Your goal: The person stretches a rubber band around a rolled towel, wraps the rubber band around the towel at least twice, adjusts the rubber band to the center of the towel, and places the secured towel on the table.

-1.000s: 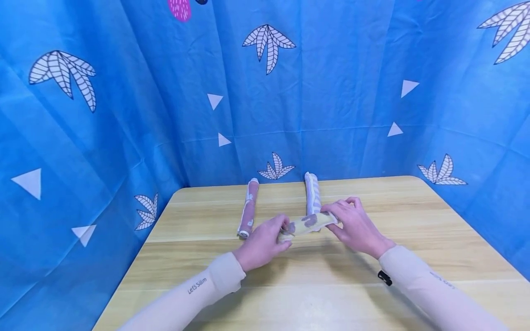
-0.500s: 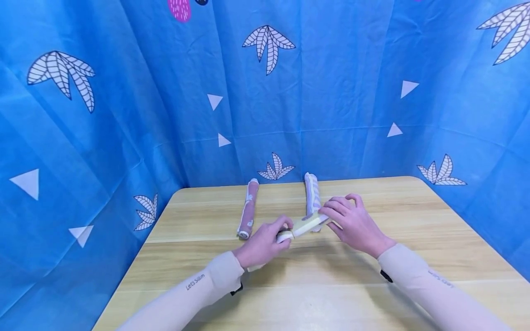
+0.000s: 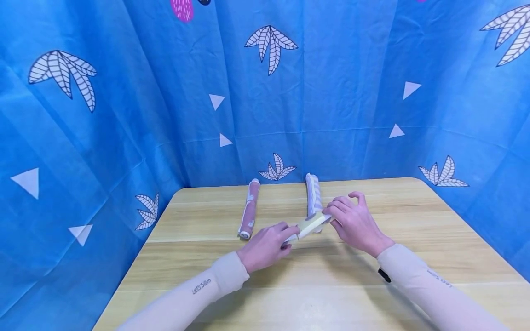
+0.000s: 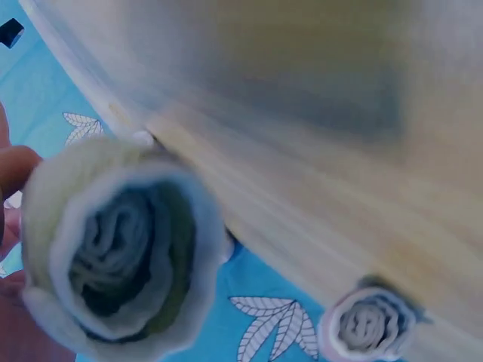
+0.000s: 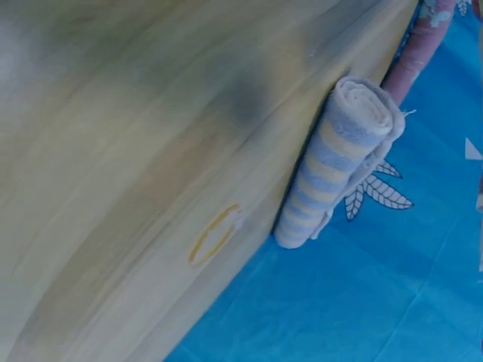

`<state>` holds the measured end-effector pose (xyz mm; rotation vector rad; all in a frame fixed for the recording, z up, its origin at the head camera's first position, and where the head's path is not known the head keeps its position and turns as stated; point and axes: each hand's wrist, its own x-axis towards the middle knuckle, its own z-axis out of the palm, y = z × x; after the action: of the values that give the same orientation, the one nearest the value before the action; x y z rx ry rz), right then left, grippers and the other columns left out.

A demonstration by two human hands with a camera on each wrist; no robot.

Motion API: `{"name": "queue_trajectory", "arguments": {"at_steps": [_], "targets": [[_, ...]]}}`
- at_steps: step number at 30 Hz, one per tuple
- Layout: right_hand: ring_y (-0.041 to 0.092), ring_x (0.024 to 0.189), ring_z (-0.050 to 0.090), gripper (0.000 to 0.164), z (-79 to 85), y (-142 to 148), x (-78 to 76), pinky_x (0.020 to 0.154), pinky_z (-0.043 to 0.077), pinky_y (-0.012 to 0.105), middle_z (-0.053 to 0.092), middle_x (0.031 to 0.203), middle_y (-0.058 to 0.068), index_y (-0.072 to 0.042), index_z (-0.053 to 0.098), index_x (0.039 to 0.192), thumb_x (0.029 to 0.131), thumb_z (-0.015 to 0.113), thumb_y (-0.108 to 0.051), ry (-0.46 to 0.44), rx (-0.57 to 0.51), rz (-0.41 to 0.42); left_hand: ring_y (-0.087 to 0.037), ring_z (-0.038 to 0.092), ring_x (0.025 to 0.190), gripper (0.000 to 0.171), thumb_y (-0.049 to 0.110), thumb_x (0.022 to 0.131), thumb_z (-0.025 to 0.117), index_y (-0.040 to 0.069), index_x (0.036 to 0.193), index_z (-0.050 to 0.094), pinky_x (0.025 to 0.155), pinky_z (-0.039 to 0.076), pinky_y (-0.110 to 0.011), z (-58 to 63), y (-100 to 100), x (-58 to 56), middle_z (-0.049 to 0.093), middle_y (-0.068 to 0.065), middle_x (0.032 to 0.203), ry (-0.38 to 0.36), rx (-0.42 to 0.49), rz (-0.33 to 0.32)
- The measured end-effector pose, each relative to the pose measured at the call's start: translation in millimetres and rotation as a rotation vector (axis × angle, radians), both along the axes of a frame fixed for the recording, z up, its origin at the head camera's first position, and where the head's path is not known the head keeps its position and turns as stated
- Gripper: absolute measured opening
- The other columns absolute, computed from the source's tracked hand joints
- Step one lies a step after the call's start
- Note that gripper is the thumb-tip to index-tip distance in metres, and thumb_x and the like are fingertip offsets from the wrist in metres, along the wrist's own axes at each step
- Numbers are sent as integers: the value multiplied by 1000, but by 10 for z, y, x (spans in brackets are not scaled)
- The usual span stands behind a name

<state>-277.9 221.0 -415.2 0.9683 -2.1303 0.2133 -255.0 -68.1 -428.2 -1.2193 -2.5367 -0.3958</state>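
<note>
A pale yellow rolled towel (image 3: 308, 225) is held slantwise above the table, its right end higher. My left hand (image 3: 267, 247) grips its left end between thumb and fingers. My right hand (image 3: 358, 228) pinches the other end, index fingertip on top and little finger raised. In the left wrist view the yellow roll's (image 4: 39, 226) spiral end faces the camera, with fingertips (image 4: 16, 170) at its side. Behind it lies a purple-and-white striped rolled towel (image 3: 313, 195), and left of that a dusty-pink rolled towel (image 3: 250, 209).
The wooden table (image 3: 198, 220) has rounded far corners. A blue curtain (image 3: 352, 92) with leaf and triangle prints surrounds its back and sides. In the right wrist view a thin yellow oval (image 5: 215, 235) shows on the table beside the striped roll; whether it is a loose band cannot be told.
The yellow roll has turned and now tilts up to the right. My left fingers have shifted forward over its left end. My right hand has barely moved, and the other rolls stay put.
</note>
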Motion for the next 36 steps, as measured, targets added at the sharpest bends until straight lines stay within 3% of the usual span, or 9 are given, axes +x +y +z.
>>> {"name": "queue_trajectory", "arguments": {"at_steps": [6,12,16,21,29,36], "targets": [[24,95,64,27,26,-43,-13,96,35,60,73,93,1,-15,69,96,73,82,-6,9,-5,28,-5,51,66,33,14,86,77,21,113,61,57,43,-10,-18,-25,-68,58,1,92,57,-36,-41],[23,93,65,31,50,-30,-23,95,35,60,73,93,1,-15,70,96,70,85,-5,-23,-19,22,-4,51,71,19,12,90,72,18,99,57,60,43,-9,-81,-105,-100,56,3,91,80,-14,-105],[21,91,65,35,81,7,-24,97,34,60,73,91,0,-15,70,95,67,88,-4,-58,-49,6,-4,52,72,18,12,91,67,18,104,57,61,43,-11,-58,-120,-111,57,6,92,5,47,-80],[18,90,65,33,78,-12,-16,97,34,59,73,91,-1,-16,71,97,70,88,-9,-107,-40,2,-6,52,69,34,19,90,71,19,119,53,57,42,-16,-5,-98,-109,56,8,86,-117,96,27],[18,92,65,28,86,-30,0,94,35,55,74,96,-1,-15,73,103,77,84,-11,-173,-88,-6,-9,54,79,36,30,89,76,20,119,59,63,46,-20,50,-39,-103,61,8,90,-146,73,159],[21,103,63,32,130,-37,-48,95,34,54,74,107,-1,-17,73,112,81,81,-13,-213,-60,-20,-8,57,71,30,29,89,77,20,115,64,59,47,-21,127,3,-100,65,8,88,-366,117,191]]}}
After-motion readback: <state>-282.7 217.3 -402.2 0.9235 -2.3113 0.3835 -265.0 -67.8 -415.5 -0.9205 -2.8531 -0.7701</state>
